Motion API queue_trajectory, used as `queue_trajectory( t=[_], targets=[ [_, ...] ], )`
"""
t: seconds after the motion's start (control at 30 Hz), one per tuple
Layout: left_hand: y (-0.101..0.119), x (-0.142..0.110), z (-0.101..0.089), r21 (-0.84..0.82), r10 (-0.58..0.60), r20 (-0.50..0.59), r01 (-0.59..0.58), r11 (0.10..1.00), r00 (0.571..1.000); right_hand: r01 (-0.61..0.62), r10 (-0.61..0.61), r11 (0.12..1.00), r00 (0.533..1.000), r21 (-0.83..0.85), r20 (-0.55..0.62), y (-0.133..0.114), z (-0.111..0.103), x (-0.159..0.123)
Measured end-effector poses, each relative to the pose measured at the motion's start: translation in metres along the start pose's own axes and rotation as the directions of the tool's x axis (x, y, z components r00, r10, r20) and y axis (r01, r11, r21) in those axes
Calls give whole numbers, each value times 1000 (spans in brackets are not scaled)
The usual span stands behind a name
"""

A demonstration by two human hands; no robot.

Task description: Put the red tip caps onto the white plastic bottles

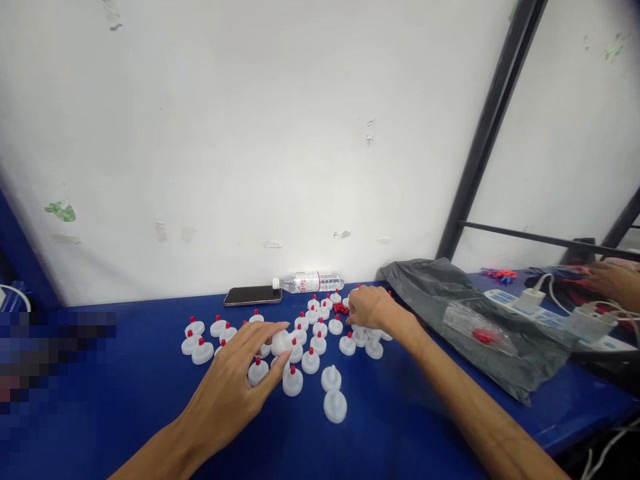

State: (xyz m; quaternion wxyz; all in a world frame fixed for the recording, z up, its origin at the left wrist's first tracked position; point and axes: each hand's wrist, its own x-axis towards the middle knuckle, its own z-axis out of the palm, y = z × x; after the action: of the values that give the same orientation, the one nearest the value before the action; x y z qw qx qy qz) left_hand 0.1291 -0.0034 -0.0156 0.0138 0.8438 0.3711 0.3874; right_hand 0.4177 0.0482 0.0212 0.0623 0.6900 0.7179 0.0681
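Note:
My left hand (239,373) holds a white round nozzle cap (281,342) between thumb and fingers, over a cluster of similar caps. Many of those standing on the blue table carry a small red tip, like the nozzle cap (293,382) by my left thumb. Two nozzle caps without red tips, one of them a plain white cap (335,406), sit nearer to me. My right hand (373,308) is curled downward beside a small pile of loose red tips (341,309). Its fingertips are hidden, so what it pinches cannot be made out. More white caps stand under its wrist.
A phone (253,295) and a clear plastic bottle (313,282) lie along the wall. To the right, a grey plastic bag (450,313) bears a clear bag with red pieces (483,335). Beyond are a power strip (520,308), cables and another person's hand (615,283).

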Motion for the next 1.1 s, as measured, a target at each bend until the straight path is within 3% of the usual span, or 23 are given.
queue_trajectory(
  t=[0.2,0.4,0.73,1.1],
  targets=[
    [0,0,0,-12,5,15,-4,1000,1000,41,-42,998,998,-45,-37,-9,5,-3],
    [-2,-1,1,-6,15,22,-15,1000,1000,23,-25,999,998,-31,-64,-2,-1,0],
    [-2,-1,1,-7,49,15,-49,999,999,52,-52,999,998,-15,-29,-3,9,8],
    [-4,-1,3,17,51,20,-52,999,998,128,-127,989,992,70,-15,5,6,10]
  ],
)
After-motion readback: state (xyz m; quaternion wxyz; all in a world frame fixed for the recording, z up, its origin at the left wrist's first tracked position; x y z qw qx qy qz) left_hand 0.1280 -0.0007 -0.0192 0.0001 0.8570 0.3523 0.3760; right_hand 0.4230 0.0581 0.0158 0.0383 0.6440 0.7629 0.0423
